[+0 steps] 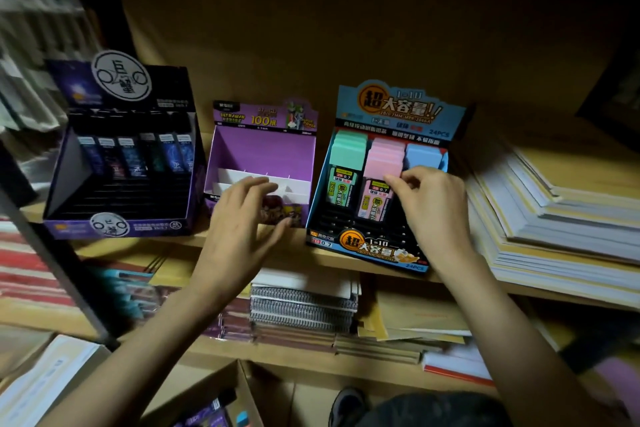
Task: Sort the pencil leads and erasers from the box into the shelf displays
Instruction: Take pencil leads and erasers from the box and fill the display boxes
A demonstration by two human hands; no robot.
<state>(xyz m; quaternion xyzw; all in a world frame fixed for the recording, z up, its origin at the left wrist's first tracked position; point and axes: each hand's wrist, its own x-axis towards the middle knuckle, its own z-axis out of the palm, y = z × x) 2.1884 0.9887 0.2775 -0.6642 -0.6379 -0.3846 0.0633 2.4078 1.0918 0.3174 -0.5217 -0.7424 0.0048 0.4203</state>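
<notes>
Shelf [145, 248], front edge: blue display [398, 107], right of centre, racks green [348, 156], pink [384, 158] and blue lead cases [424, 156] in columns, with empty slots in front. The right hand [433, 204] is curled over the rightmost column, probably seating a case, though a pinch cannot be confirmed. Left hand [242, 218], spread wide and empty, hovers at the near-empty purple display [263, 149], likely to steady it. Room is tight: dark display [117, 225] left, paper stacks [554, 218] right, cardboard box [214, 388] below.
</notes>
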